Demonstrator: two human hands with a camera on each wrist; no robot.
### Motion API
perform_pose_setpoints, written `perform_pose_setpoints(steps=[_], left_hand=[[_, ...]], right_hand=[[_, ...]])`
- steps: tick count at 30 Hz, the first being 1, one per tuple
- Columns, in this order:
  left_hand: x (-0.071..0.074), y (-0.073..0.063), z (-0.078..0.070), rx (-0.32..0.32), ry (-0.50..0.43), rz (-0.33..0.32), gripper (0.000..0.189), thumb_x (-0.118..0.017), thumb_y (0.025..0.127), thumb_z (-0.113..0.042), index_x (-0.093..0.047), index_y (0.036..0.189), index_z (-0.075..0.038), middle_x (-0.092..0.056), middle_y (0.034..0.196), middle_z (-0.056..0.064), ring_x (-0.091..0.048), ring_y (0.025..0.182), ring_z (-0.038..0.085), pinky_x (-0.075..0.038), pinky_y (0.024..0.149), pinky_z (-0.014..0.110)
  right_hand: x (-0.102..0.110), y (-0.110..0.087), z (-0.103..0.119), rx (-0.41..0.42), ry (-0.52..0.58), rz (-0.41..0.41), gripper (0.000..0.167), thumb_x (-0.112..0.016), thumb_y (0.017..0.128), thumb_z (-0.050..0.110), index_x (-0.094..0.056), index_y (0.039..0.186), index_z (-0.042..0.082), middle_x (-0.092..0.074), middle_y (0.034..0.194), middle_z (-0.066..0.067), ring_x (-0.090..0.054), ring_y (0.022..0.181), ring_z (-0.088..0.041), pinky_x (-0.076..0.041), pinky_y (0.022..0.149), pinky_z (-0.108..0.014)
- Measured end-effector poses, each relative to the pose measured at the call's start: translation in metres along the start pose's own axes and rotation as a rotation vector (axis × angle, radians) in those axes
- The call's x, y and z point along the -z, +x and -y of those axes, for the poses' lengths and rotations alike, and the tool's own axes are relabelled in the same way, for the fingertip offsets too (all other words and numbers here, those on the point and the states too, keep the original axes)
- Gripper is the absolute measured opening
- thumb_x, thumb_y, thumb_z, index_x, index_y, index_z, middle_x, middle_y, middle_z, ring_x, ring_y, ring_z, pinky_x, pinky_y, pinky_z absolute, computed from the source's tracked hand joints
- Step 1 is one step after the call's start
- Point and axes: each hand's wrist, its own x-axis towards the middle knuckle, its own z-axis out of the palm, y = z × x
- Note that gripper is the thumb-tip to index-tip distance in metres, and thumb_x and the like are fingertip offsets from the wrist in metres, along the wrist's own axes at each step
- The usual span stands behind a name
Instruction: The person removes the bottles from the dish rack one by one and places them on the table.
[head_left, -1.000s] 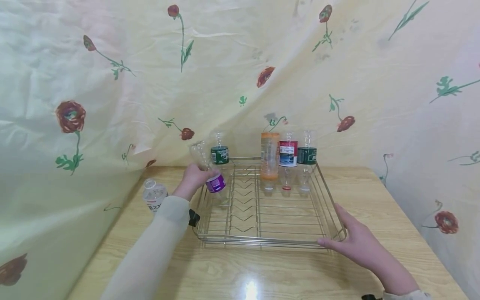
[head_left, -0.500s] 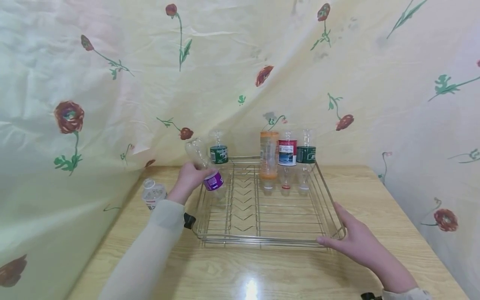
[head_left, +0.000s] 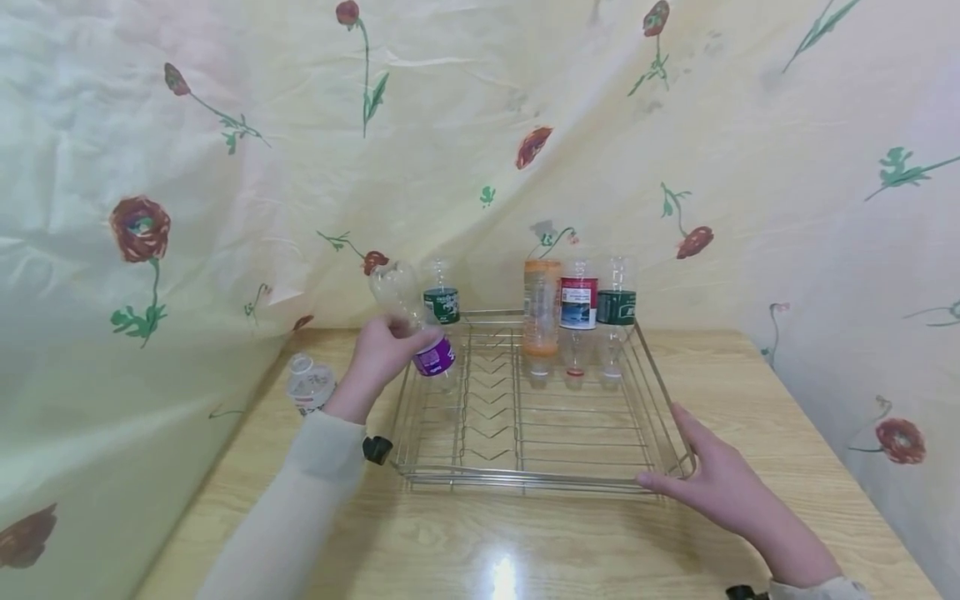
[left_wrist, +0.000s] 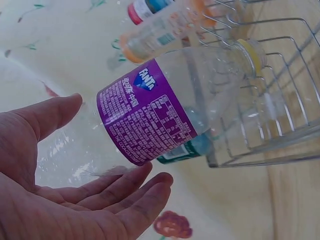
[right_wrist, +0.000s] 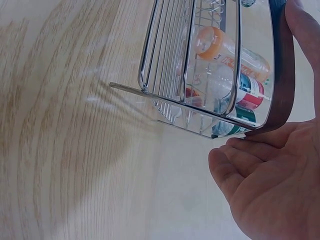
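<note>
My left hand (head_left: pixel 378 358) holds a clear plastic bottle with a purple Fanta label (head_left: pixel 434 357) upside down over the left side of a wire dish rack (head_left: pixel 517 479). In the left wrist view the bottle's purple label (left_wrist: pixel 145 112) faces the camera; thumb and fingers lie round its clear base end, and its yellow-ringed neck (left_wrist: pixel 252 57) points at the wires. The bottle tilts, base up and to the left. At the rack's front right corner my right hand (head_left: pixel 712 475) grips the rim, thumb at the front and fingers along the side.
Several upturned bottles stand along the rack's back: a green-labelled one (head_left: pixel 441 306) at left, then an orange one (head_left: pixel 541 308), a red-labelled one (head_left: pixel 578 302) and another green-labelled one (head_left: pixel 617 307) at right. A clear bottle (head_left: pixel 311 385) stands upright left of the rack. Flowered cloth hangs behind.
The purple-labelled bottle has risen slightly in my left hand, its neck lifting a little from the rack wires. My right hand stays at the rack's corner.
</note>
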Motion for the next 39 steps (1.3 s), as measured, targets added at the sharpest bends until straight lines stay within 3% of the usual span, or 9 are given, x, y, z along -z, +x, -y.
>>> perform_pose_setpoints(steps=[14,29,36,39], left_hand=[[0.005,-0.022,-0.015,-0.136,-0.029,-0.007,0.074,-0.081,0.086,-0.045,-0.052,0.136,0.003,-0.056,0.131,0.019,-0.054,0.119,0.035,-0.051,0.099,0.050],[0.009,-0.037,-0.024,-0.157,0.019,-0.017,0.068,-0.082,0.085,-0.033,-0.055,0.137,0.001,-0.060,0.124,0.013,-0.058,0.113,0.030,-0.055,0.093,0.044],[0.006,-0.046,-0.028,-0.180,0.013,-0.009,0.066,-0.084,0.083,-0.027,-0.056,0.138,-0.003,-0.061,0.119,0.011,-0.062,0.105,0.029,-0.061,0.079,0.038],[0.004,-0.050,-0.029,-0.192,0.019,-0.010,0.067,-0.085,0.083,-0.026,-0.055,0.139,-0.004,-0.061,0.121,0.010,-0.062,0.105,0.029,-0.061,0.079,0.037]], right_hand=[[0.001,0.000,-0.001,-0.004,0.001,0.010,0.125,-0.083,0.080,0.054,-0.007,0.160,-0.004,-0.020,0.157,-0.038,-0.028,0.135,-0.062,-0.031,0.101,-0.076],[0.003,0.001,0.002,0.009,-0.008,0.004,0.125,-0.083,0.079,0.055,-0.009,0.159,-0.006,-0.020,0.156,-0.039,-0.027,0.136,-0.062,-0.030,0.102,-0.076],[0.003,0.000,0.002,0.006,-0.009,0.012,0.123,-0.083,0.081,0.054,-0.009,0.160,-0.005,-0.021,0.156,-0.039,-0.028,0.135,-0.062,-0.031,0.101,-0.076],[0.002,0.000,0.002,0.007,-0.012,0.012,0.123,-0.083,0.081,0.053,-0.009,0.159,-0.006,-0.021,0.156,-0.039,-0.028,0.135,-0.062,-0.032,0.101,-0.076]])
